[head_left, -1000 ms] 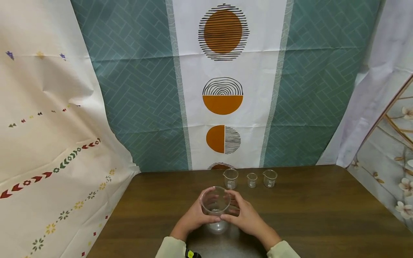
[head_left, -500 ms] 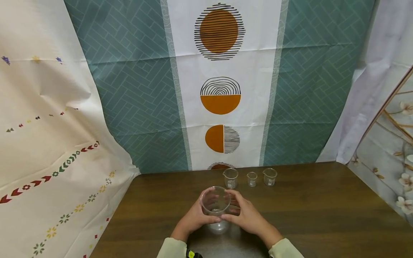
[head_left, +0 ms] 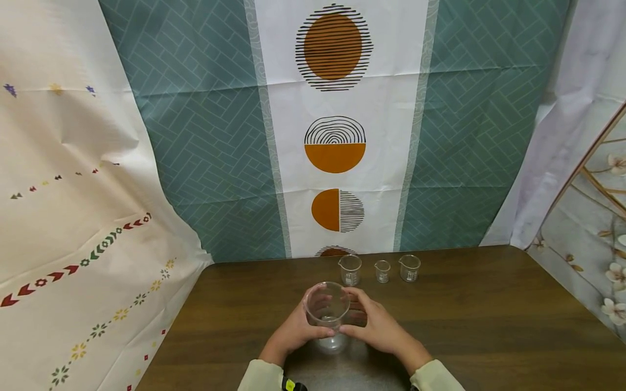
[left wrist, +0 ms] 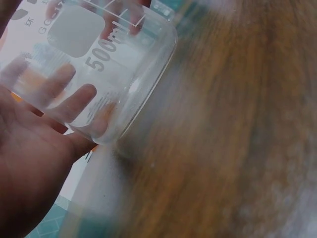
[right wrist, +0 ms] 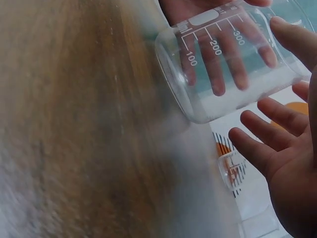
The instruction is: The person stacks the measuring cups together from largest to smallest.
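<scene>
A large clear beaker (head_left: 326,307) stands upright on the table between the two hands; its 500 ml print shows on the glass (left wrist: 77,32) in the left wrist view. My left hand (head_left: 295,329) (left wrist: 32,163) grips its left side, the fingers bent round the far side and the thumb in front. On the other side, my right hand (head_left: 380,329) (right wrist: 292,166) is spread around the beaker (right wrist: 205,106). Its lower fingers stand off the glass, while its thumb lies close to the front; whether the thumb touches is unclear.
Three small beakers stand in a row near the table's back edge: one at left (head_left: 350,273), the smallest in the middle (head_left: 382,273), another at right (head_left: 409,270). Patterned cloths (head_left: 220,163) hang behind and beside the brown table (head_left: 469,326).
My right hand has shifted slightly right, its thumb drawing away from the left thumb. The left hand and the large beaker have hardly moved; the head view has tilted a little.
</scene>
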{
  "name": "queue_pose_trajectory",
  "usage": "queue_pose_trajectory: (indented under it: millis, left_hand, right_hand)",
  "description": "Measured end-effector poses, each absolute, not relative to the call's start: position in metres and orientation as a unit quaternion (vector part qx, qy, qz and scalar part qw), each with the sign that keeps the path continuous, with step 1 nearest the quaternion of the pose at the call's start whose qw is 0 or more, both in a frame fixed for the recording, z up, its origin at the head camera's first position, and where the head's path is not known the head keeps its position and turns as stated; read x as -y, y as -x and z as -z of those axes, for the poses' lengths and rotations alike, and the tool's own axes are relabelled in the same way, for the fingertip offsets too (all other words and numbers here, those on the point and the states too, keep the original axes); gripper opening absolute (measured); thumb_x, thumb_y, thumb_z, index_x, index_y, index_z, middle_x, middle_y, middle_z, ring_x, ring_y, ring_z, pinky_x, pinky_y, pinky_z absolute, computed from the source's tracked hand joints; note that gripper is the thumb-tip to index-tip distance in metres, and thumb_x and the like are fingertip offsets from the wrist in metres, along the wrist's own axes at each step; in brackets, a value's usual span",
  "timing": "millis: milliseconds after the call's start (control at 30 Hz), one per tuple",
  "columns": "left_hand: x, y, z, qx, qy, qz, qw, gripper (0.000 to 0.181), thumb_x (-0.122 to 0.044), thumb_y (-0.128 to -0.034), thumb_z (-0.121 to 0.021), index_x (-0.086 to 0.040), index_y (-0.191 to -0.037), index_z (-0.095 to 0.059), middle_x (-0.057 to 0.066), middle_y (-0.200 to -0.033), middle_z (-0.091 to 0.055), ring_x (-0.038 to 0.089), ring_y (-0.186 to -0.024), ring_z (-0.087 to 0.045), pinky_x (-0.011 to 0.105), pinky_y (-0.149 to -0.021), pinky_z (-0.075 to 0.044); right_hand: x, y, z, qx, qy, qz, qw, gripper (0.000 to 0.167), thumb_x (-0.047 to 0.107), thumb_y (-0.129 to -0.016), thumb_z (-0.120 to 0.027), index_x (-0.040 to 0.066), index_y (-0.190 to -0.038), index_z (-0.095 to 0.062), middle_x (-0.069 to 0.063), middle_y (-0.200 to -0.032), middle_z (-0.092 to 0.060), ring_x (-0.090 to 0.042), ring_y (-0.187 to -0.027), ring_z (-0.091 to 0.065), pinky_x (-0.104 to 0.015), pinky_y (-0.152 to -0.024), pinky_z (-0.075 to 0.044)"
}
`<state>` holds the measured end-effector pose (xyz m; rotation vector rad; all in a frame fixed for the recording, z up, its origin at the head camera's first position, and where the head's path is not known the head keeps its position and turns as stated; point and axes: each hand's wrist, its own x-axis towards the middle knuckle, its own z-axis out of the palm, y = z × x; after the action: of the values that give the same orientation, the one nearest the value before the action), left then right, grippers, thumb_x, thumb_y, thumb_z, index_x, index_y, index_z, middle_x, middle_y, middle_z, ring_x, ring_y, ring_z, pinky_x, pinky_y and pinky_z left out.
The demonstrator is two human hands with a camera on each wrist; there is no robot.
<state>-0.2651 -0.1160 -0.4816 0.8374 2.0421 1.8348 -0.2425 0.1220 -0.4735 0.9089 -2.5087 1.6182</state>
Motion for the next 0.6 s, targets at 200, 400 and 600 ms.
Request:
queue_pose_trajectory:
  millis: [200,400,600]
  left_hand:
    - [0.1163,0.2655,0.4811,-0.706,-0.290,-0.632,0.133,0.095,-0.020,-0.0770,-0.083,-0.025,-0.149,-0.021,0.017,-0.147,-0.041,0.038,-0.136,-0.041,0.054,-0.109,-0.037]
    - [0.1168,0.2659,0.4816,-0.706,-0.291,-0.632,0.132,0.096,-0.020,-0.0766,-0.083,-0.024,-0.149,-0.021,0.017,-0.147,-0.041,0.038,-0.137,-0.041,0.055,-0.109,-0.036]
    - [0.1162,0.2659,0.4823,-0.704,-0.289,-0.635,0.134,0.096,-0.020,-0.0765,-0.083,-0.022,-0.149,-0.021,0.017,-0.147,-0.041,0.037,-0.137,-0.041,0.053,-0.108,-0.037]
  right_hand:
    - [-0.1253,0.2438,0.4708,0.802,-0.297,-0.517,0.012,0.075,0.036,-0.082,-0.077,0.023,-0.143,-0.035,-0.013,-0.136,-0.055,-0.034,-0.120,-0.059,-0.047,-0.096,-0.050]
    - [-0.1279,0.2458,0.4721,0.810,-0.304,-0.501,0.018,0.073,0.029,-0.084,-0.076,0.023,-0.144,-0.035,-0.011,-0.136,-0.054,-0.033,-0.121,-0.057,-0.048,-0.096,-0.049]
    - [-0.1313,0.2470,0.4708,0.819,-0.298,-0.489,0.036,0.072,0.021,-0.084,-0.075,0.014,-0.145,-0.036,-0.007,-0.134,-0.056,-0.030,-0.121,-0.057,-0.048,-0.095,-0.050]
